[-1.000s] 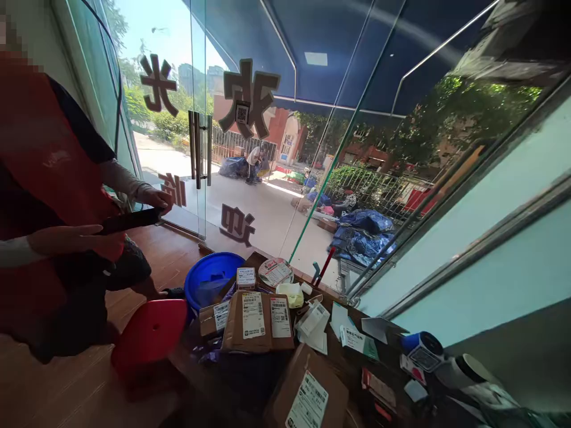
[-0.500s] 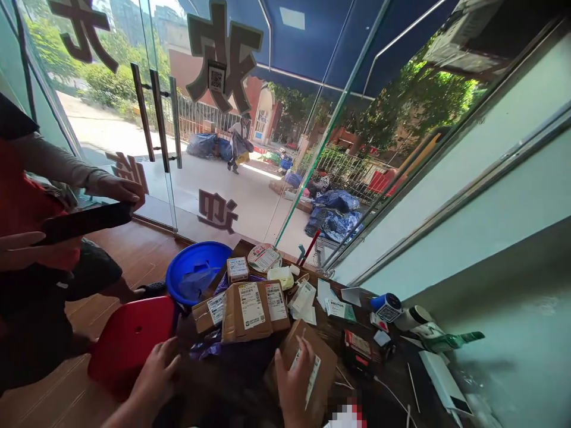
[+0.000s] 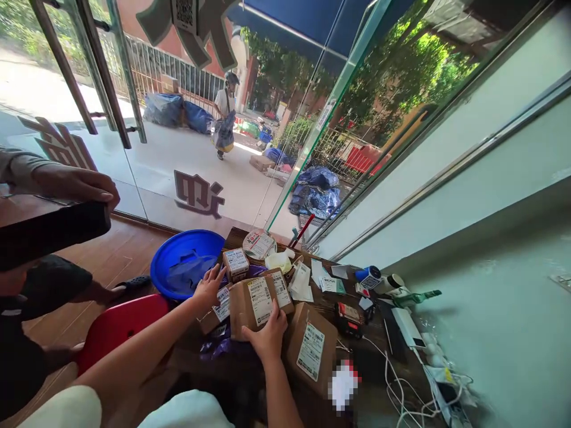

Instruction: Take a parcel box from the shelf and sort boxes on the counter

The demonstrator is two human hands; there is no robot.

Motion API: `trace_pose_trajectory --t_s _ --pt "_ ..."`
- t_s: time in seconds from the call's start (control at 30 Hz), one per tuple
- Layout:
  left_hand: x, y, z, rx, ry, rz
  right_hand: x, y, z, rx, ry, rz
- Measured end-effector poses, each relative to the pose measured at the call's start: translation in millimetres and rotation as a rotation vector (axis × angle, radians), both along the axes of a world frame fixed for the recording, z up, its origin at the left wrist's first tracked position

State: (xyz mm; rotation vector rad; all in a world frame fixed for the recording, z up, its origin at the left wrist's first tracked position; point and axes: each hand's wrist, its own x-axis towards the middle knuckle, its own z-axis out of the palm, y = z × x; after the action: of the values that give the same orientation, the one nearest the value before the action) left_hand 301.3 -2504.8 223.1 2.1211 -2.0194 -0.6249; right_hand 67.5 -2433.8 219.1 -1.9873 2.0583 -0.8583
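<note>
My left hand (image 3: 209,292) reaches over a small cardboard parcel with a label (image 3: 218,312). Its fingers are stretched out beside a little white-labelled box (image 3: 236,264); I cannot tell whether they touch it. Spread wide, my right hand (image 3: 268,334) lies against the lower front of a larger cardboard box (image 3: 241,301), thumb at the bottom edge and fingers over its label. Behind that box another labelled parcel (image 3: 282,290) shows in part. To the right of my right hand a brown carton (image 3: 311,345) lies with its white label up.
Left of the table (image 3: 285,404) stand a blue basin (image 3: 163,270) with plastic in it and a red stool (image 3: 120,330). A person's hand (image 3: 75,181) holds a dark flat object (image 3: 53,232). Papers (image 3: 301,282), cables (image 3: 401,386) and a green bottle (image 3: 417,299) lie right.
Both my hands have moved forward: the left to the small parcels, the right off the brown carton leftward onto the larger box. The view has shifted, and the person outside has turned.
</note>
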Motion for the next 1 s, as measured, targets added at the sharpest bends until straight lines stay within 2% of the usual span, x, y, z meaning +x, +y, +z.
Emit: trace_pose_trajectory --t_s 0.17,0.33,0.6,0.83,1.0 --pt "4 -17 0.2 -0.010 -0.074 -0.180 -10 38 -11.2 -0.034 0.006 -0.093" --pt "-1 -30 -2.0 -0.044 -0.117 -0.297 -5 64 -26.4 -0.046 0.044 -0.095" --pt "-6 -31 2.8 -0.040 -0.122 -0.300 0 75 -39.4 0.019 -0.018 -0.100" --pt "-9 -28 7.3 -0.030 -0.134 -0.292 1 74 -36.4 0.076 -0.021 -0.109" --pt "-10 -29 8.9 -0.019 -0.149 -0.291 -2 76 -38.1 -0.011 -0.002 -0.091"
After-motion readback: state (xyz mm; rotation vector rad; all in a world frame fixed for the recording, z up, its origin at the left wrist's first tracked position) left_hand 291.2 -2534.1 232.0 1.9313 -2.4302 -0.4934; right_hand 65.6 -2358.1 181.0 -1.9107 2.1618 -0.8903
